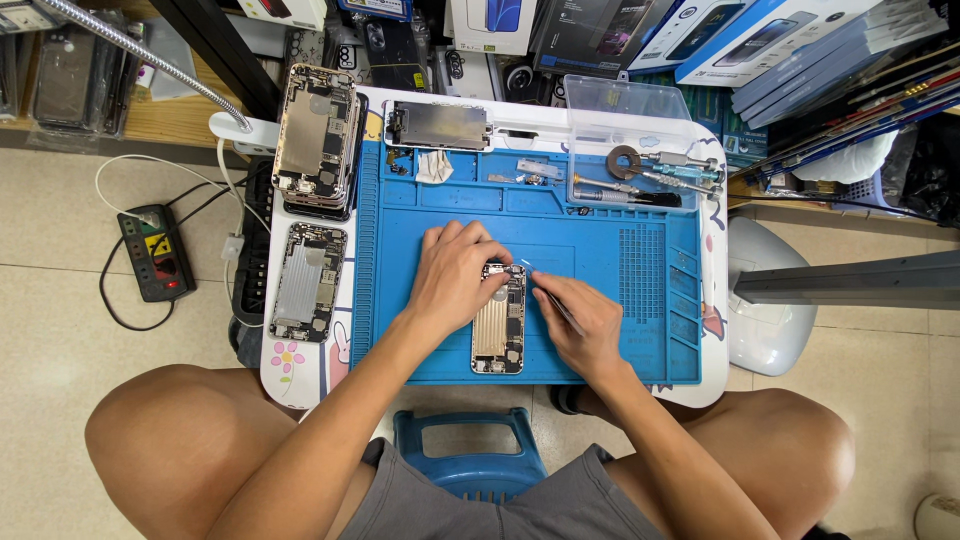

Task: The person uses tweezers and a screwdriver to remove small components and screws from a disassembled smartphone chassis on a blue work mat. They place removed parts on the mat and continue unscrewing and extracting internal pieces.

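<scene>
An opened phone body [499,325] with bare metal insides lies on the blue repair mat [600,250]. My left hand [453,275] rests on its upper left part and presses it down with the fingers. My right hand [580,320] sits to the right of the phone and grips thin tweezers [550,295], whose tip points at the phone's top right corner.
Two more opened phone bodies [318,135] [305,282] lie left of the mat, and a metal plate [438,125] sits at the top. A clear tray [640,175] holds screwdrivers. A power strip [155,252] lies on the floor. Boxes crowd the back. A blue stool [470,450] is between my knees.
</scene>
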